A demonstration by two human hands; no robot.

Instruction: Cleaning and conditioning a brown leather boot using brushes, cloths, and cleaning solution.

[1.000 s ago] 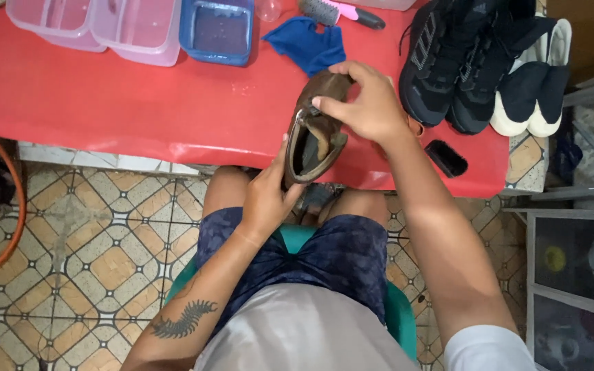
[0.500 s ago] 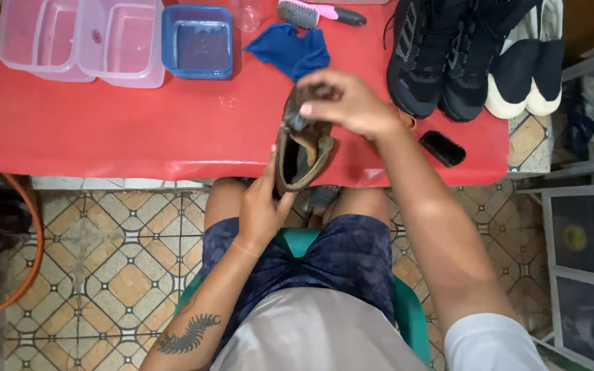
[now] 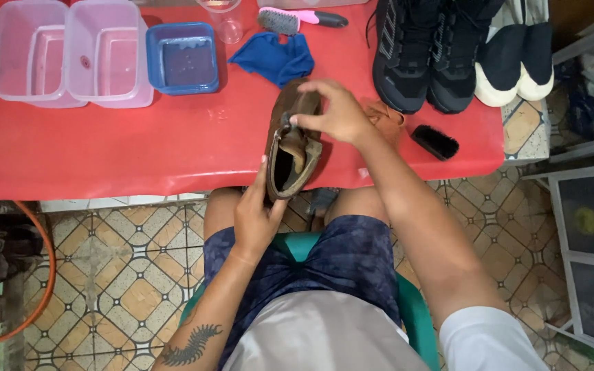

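Observation:
A brown shoe (image 3: 293,148) lies with its opening toward me at the front edge of the red table (image 3: 104,151). My left hand (image 3: 256,216) cups its heel from below. Over the top of the shoe, my right hand (image 3: 335,110) pinches the tongue or laces near the opening. I sit on a green chair (image 3: 414,309) in dark blue shorts.
Two clear plastic tubs (image 3: 70,58) and a blue tub (image 3: 183,55) with water stand at the back left. A blue cloth (image 3: 273,58), a pink-handled brush (image 3: 297,19), a clear cup (image 3: 227,20), black shoes (image 3: 427,55), black-and-white shoes (image 3: 517,58) and a small black brush (image 3: 434,142) lie around.
My right hand has slid from the shoe's toe toward its opening and now pinches there. The view has shifted slightly; my left hand stays under the heel.

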